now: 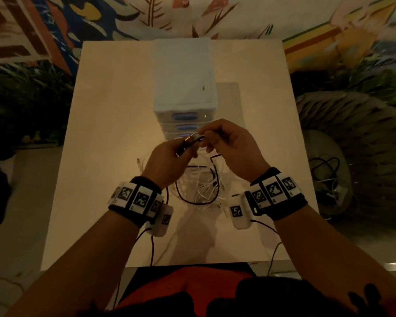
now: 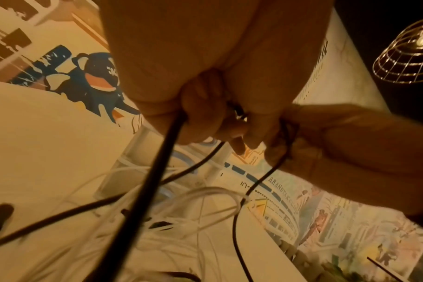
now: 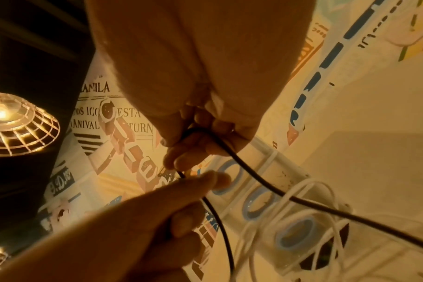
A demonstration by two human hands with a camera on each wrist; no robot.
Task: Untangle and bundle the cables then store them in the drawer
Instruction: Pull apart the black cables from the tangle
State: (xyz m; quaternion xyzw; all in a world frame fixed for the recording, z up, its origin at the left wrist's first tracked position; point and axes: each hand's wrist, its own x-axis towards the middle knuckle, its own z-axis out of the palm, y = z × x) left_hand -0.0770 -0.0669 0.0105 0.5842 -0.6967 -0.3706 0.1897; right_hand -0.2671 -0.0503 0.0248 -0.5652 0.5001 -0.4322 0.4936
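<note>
Hands close together above table [image 1: 105, 138], left hand [image 1: 169, 161] and right hand [image 1: 233, 149] both pinching black cable [image 1: 192, 201], white cables [image 1: 204, 188] beneath.

1. The wall mural [image 3: 123, 122], seen from the right wrist, carries partly cut-off words: "ANILA", "ESTA", "ANIVAL" and "URN".
2. A dark banner [image 3: 61, 183] on that mural reads roughly "B.D.", blurred.
3. From the left wrist, the mural strip [image 2: 281, 192] shows "ARANETA", the rest unreadable.
4. The wristband markers [image 1: 137, 199] are coded squares without readable text.
</note>
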